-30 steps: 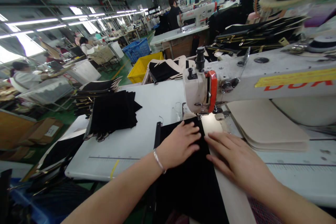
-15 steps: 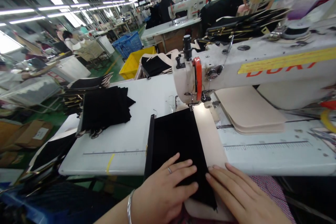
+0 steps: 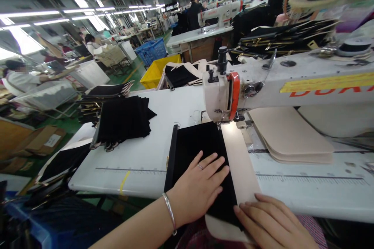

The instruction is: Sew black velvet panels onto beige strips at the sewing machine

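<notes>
A black fabric panel [image 3: 198,140] lies over a beige piece [image 3: 242,163], their far edge under the needle area of a white sewing machine [image 3: 219,97]. My left hand [image 3: 201,186] rests flat on the black panel with its fingers spread. Near the panel's lower right edge, my right hand [image 3: 271,221] lies flat across the beige piece, fingers stretched out and fingertips touching the black edge. A dark strip with a small gold piece runs along the panel's left side.
Black pieces [image 3: 125,118] are piled on the table's left. Rounded beige panels [image 3: 292,136] lie beneath the machine arm. Behind the table are a yellow crate [image 3: 159,71] and a blue basket [image 3: 151,50]. More black pieces with zippers [image 3: 280,39] are heaped behind the machine.
My left hand has moved forward and slightly right over the black panel. My right hand sits a little lower in view. The whole view has shifted, with the machine now further right.
</notes>
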A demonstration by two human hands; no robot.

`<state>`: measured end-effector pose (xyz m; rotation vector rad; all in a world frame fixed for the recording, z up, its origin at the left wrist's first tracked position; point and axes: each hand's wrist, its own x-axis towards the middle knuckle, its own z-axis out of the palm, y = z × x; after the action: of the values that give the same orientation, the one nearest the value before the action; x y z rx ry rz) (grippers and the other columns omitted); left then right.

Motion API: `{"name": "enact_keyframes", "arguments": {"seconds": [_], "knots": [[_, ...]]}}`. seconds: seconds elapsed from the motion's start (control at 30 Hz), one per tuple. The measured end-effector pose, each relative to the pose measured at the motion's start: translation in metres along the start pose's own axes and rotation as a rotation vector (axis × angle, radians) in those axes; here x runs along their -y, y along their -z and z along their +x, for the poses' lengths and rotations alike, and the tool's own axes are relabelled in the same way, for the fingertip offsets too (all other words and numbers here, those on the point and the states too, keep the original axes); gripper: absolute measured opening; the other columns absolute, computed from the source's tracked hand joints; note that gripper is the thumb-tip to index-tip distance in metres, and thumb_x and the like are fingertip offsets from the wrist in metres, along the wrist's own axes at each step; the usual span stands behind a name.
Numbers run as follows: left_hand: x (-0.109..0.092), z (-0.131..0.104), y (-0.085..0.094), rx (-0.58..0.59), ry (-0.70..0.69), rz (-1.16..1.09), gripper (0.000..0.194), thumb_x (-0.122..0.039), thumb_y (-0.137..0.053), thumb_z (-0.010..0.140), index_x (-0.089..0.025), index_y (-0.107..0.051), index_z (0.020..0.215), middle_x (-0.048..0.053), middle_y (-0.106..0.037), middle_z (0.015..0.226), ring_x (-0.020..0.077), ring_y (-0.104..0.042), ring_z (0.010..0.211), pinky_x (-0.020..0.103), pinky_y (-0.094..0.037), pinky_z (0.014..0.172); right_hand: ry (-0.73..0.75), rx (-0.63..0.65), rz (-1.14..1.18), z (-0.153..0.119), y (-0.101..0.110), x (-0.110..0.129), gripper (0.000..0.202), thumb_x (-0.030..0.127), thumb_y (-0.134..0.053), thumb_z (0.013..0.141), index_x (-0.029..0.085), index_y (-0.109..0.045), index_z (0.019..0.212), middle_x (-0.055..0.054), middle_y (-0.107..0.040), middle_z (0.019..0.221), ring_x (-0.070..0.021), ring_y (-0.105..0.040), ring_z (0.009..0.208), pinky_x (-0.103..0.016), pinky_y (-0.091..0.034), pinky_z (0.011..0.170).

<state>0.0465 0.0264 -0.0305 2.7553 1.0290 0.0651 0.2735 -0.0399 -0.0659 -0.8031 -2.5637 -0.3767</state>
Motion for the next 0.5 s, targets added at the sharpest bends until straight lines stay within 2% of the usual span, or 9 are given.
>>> {"name": "enact_keyframes", "arguments": {"seconds": [0.13, 0.27, 0.4, 0.5], "knots": [[0.003, 0.003, 0.002, -0.025, -0.041, -0.001, 0.04, -0.028, -0.04, 0.1, -0.02, -0.044, 0.139, 0.004, -0.042, 0.149, 0.0229, -0.03, 0.142, 0.048, -0.02, 0.12, -0.087, -0.025, 0.084, 0.005, -0.007, -0.006, 0.027, 0.026, -0.053, 0.087, 0.014, -0.066, 0.107, -0.003, -0.071, 0.095, -0.0191, -0.065, 0.083, -0.045, -0.051, 0.086], [0.003, -0.004, -0.006, -0.111, -0.137, -0.063, 0.033, -0.029, -0.044, 0.099, -0.018, -0.054, 0.129, 0.004, -0.054, 0.138, 0.0183, -0.038, 0.138, 0.041, -0.022, 0.121, -0.203, -0.062, 0.204, 0.012, -0.013, -0.01, 0.029, 0.023, -0.058, 0.087, 0.016, -0.064, 0.114, -0.002, -0.07, 0.098, -0.017, -0.062, 0.089, -0.046, -0.037, 0.103], [0.008, -0.009, -0.017, -0.204, -0.189, -0.084, 0.028, -0.023, -0.048, 0.098, -0.017, -0.059, 0.123, 0.002, -0.06, 0.132, 0.0171, -0.044, 0.133, 0.04, -0.025, 0.12, -0.354, -0.135, 0.328, 0.018, -0.021, -0.011, 0.028, 0.029, -0.062, 0.088, 0.021, -0.065, 0.115, 0.0, -0.068, 0.101, -0.0157, -0.06, 0.093, -0.043, -0.035, 0.105], [0.014, -0.008, -0.022, -0.242, -0.214, -0.09, 0.027, -0.017, -0.045, 0.098, -0.017, -0.06, 0.12, 0.002, -0.062, 0.129, 0.017, -0.047, 0.13, 0.04, -0.026, 0.12, -0.411, -0.127, 0.371, 0.021, -0.025, -0.013, 0.026, 0.027, -0.062, 0.088, 0.023, -0.065, 0.114, 0.001, -0.067, 0.104, -0.0164, -0.059, 0.096, -0.045, -0.035, 0.105]]}}
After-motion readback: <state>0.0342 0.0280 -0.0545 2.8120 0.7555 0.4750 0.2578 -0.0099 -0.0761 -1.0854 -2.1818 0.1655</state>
